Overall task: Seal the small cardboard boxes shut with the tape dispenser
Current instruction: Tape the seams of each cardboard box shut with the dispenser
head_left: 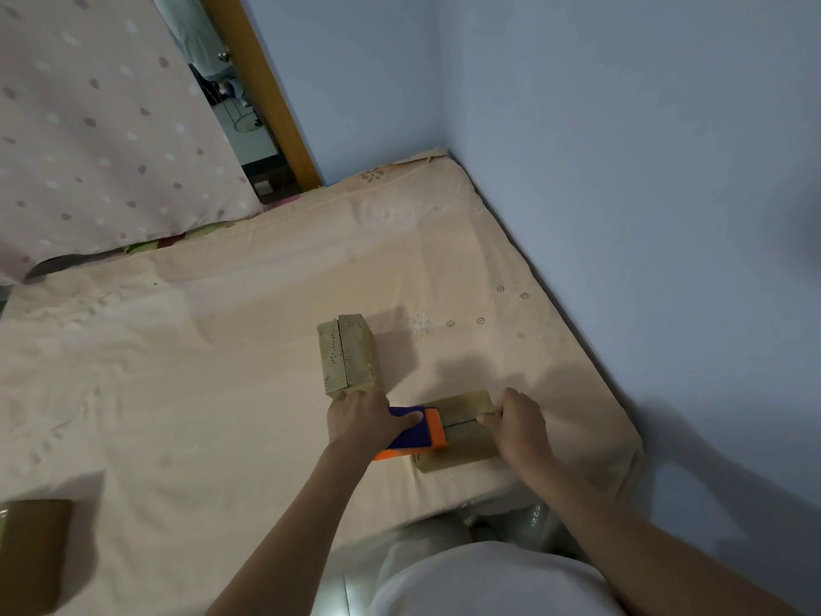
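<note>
Two small cardboard boxes lie on the bed. The near box (464,431) sits close to the bed's front edge, its top flaps meeting in a dark seam. My left hand (362,420) grips a blue and orange tape dispenser (417,433) whose orange end rests on the left end of that box. My right hand (517,422) holds the box's right end, thumb and fingers curled over the edge by the seam. The second box (348,355) lies just behind my left hand, flaps closed with a visible seam.
The bed's peach sheet (222,371) spreads wide to the left. A brown roll of tape (31,553) lies at the lower left. A dotted pillow or quilt (97,126) is at the back left. A blue wall (644,215) borders the bed on the right.
</note>
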`<control>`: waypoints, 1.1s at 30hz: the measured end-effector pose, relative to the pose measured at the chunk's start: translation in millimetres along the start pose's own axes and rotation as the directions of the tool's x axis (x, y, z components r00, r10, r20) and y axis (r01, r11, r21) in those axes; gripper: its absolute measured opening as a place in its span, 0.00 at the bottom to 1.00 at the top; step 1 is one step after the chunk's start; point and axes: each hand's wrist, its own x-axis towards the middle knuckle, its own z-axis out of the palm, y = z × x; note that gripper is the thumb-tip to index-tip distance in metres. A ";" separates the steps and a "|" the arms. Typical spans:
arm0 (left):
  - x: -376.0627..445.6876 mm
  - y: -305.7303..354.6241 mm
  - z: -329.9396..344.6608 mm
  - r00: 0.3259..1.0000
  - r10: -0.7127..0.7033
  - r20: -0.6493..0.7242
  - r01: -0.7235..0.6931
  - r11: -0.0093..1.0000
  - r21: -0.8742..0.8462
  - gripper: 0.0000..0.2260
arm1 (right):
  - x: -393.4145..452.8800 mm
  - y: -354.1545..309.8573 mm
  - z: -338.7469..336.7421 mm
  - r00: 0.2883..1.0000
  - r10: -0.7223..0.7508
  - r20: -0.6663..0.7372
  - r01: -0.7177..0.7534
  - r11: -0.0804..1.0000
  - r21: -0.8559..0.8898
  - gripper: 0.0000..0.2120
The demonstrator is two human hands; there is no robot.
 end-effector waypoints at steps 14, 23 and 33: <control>-1.9 2.0 2.3 0.999 -0.029 -0.017 0.029 0.999 -0.019 0.31 | -20.6 23.5 60.6 0.851 -0.399 0.342 0.525 0.629 -0.573 0.28; -2.7 -7.2 0.5 0.998 -0.003 0.070 0.010 0.995 -0.100 0.28 | -17.1 25.2 58.6 0.808 -0.508 0.299 0.576 0.571 -0.585 0.28; -1.8 -21.8 1.5 0.993 0.042 0.107 -0.027 0.990 -0.140 0.28 | -15.6 21.0 53.6 0.818 -0.489 0.303 0.570 0.622 -0.537 0.27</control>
